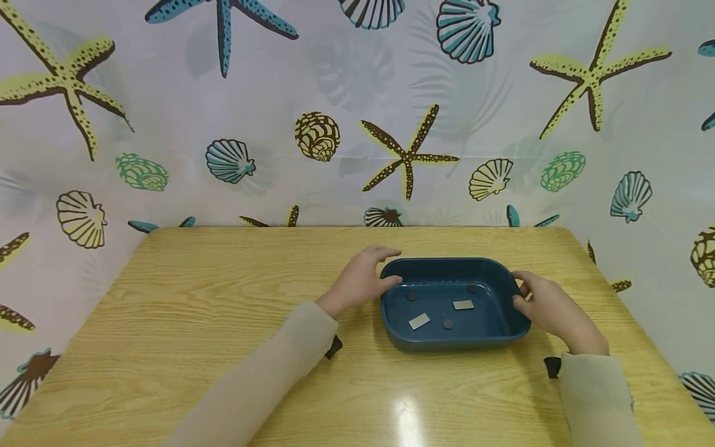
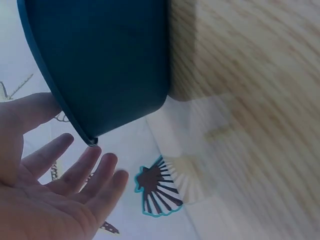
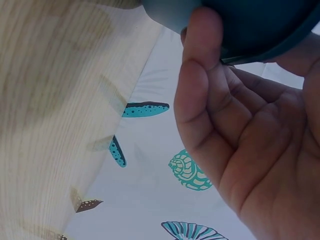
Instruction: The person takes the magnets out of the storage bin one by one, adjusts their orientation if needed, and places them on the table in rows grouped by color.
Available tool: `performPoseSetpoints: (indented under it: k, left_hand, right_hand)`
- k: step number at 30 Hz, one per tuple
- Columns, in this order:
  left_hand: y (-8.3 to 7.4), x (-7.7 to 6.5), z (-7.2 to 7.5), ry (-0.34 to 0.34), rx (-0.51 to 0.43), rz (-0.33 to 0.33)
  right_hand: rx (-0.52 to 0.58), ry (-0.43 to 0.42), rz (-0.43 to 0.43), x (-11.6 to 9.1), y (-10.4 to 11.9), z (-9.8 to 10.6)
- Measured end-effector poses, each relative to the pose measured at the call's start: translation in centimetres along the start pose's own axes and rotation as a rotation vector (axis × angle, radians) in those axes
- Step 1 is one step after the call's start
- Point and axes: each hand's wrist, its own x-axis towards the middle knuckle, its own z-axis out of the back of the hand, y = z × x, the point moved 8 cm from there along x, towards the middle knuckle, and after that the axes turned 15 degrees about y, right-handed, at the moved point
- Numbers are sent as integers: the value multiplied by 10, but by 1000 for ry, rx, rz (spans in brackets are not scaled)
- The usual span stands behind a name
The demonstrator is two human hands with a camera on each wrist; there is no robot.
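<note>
Dark blue oblong tub [image 1: 447, 270] sat between my hands, on or just above the wooden table [image 1: 223, 279]. My right hand [image 1: 550, 307] pinched its near end, fingers curled against the outer wall; my left hand [image 1: 357, 280] spread wide at the opposite end, without a firm hold. Lifting from the right alone could, I judged, tip it, sliding the silvery rectangular plates [image 1: 463, 305] and dark discs [image 1: 448, 324] inside leftward.

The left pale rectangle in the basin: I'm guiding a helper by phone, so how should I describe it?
Find the wooden table, then the blue basin between the left hand and right hand. Inside are three dark discs and two pale rectangles; it's the left rectangle, slanting more than the other.
</note>
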Motion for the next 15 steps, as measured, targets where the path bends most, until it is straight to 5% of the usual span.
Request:
performPoseSetpoints:
  k: [7, 15]
  left_hand:
    - [-26, -4, -3, 17, 119, -65]
    - [-41, -2, -15, 91, 230, -58]
  right_hand:
    - [-2, -6, 0, -1, -1, 0]
    - [1, -2, 4, -1, -1, 0]
